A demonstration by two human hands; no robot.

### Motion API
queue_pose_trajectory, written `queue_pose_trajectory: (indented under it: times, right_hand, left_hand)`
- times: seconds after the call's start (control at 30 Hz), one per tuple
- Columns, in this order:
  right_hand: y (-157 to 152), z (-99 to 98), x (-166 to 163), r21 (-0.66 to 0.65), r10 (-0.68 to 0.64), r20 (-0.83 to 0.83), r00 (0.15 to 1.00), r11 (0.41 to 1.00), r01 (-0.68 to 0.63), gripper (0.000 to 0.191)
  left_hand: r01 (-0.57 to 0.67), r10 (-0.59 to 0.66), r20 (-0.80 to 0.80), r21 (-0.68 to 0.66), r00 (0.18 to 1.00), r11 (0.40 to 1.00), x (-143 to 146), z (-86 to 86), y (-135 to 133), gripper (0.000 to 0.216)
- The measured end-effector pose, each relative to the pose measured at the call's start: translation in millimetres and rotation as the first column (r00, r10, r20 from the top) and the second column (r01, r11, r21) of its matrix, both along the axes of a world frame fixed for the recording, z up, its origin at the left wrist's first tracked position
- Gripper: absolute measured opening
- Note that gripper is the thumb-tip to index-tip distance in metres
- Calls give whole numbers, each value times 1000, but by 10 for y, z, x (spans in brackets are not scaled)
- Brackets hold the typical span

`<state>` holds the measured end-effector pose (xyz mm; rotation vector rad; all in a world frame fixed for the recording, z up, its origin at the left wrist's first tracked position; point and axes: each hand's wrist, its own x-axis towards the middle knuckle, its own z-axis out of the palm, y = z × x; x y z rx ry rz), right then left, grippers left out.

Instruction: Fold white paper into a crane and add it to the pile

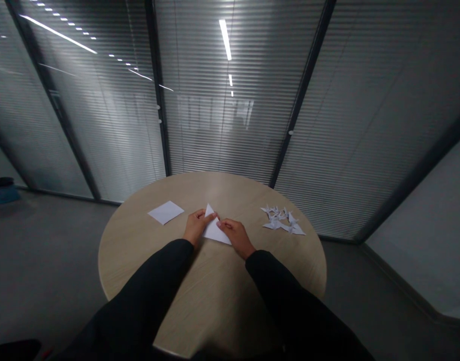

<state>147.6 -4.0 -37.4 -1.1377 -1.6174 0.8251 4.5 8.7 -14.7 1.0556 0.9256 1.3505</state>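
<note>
Folded paper triangle [214, 231] is pressed by left hand [195, 227] and right hand [233, 236], fingers together; fold detail hidden. Origami cranes [282, 220] near worktop [117, 250] far-right edge are hard to resolve.

The room was dim overall, lit mainly by long white ceiling strip lights [225, 40] that showed only as bright streaks of glare mirrored in the grey glass partition with slatted blinds [222, 135]. The round pale-wood table top [214, 311] caught the most light, and the white folded paper triangle [215, 231] stood out brightly on it, casting only faint, soft shadows. The black cloth sleeves [139, 291] sank into near-featureless darkness. Wide-angle distortion bowed the frame's edges, bending the partition's dark metal posts [305, 85], while the centre stayed fairly sharp.
</note>
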Motion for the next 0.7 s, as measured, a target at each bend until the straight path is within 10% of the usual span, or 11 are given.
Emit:
queue_pose_trajectory:
  times: [0.7]
  right_hand:
    - [-18, 31, 48, -91, 152, -88, 984, 983, -160, 36]
  left_hand:
    - [-175, 190, 230, -83, 955, 981, -303, 70, 226, 20]
